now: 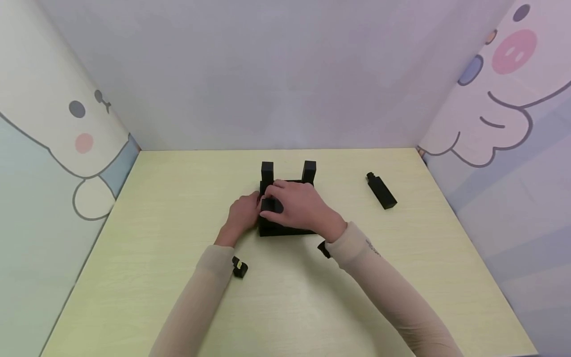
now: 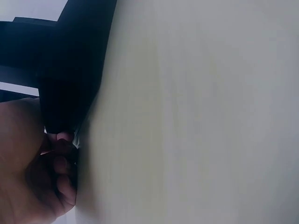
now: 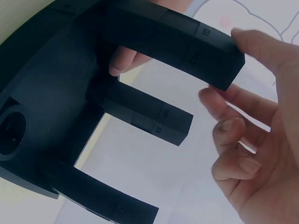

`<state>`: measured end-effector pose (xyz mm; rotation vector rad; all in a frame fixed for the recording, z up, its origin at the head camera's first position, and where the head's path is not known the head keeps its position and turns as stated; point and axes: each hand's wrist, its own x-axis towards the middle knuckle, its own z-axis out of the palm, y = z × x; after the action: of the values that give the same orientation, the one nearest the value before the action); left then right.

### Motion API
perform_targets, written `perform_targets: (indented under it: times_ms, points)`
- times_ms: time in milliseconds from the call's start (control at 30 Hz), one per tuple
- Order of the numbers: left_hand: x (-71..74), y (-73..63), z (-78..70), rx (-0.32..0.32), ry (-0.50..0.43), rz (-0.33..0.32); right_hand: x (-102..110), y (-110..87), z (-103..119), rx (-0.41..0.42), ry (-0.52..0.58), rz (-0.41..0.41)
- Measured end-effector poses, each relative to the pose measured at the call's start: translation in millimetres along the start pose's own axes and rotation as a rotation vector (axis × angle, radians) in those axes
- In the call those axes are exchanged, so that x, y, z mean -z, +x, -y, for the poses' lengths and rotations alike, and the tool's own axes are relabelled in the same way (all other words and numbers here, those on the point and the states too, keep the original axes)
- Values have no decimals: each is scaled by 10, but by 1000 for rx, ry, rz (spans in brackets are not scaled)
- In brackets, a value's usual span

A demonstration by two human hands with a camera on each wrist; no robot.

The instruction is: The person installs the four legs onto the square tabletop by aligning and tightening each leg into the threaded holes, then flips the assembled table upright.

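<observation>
A black square tabletop (image 1: 287,231) lies on the table with its legs pointing up, like a small toy table upside down. Three legs stand on it, two at the back (image 1: 267,171) and one at the near left (image 1: 268,205). My right hand (image 1: 301,204) pinches the top of that near-left leg (image 3: 187,44) between thumb and fingers. At the tabletop's left edge my left hand (image 1: 244,212) grips low, fingers curled beside the leg's base. The right wrist view shows a round socket (image 3: 13,133) in the corner without a leg.
A loose black leg (image 1: 381,191) with a narrow threaded-looking end lies to the right on the pale wooden table (image 1: 169,208). Cartoon-printed panels (image 1: 495,99) enclose the sides, and a plain wall (image 1: 276,74) rises behind. Black wrist devices (image 1: 239,267) show by both sleeves.
</observation>
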<state>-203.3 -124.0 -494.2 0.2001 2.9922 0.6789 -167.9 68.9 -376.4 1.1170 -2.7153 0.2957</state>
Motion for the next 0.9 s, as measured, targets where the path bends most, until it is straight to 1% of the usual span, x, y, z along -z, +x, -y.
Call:
perform_targets:
  times_ms: [67,167,367,467,667,900]
  points:
    - [4,0,-2,-1,4,6,-2,2,-5,12,23,-7]
    - [4,4,-10,1,0,2,-29,-3,-7,21,32,-38]
    - [6,-5,-30,11,-1,-15,-84,-6,-1,27,15,-86]
    - [8,-12,-39,6,8,-18,-100,2,18,24,8,-103]
    - [14,-16,-49,-23,37,-17,-110,12,67,3,-10,-89]
    - [23,-30,-31,-31,40,-19,-105,-16,76,-10,-6,-78]
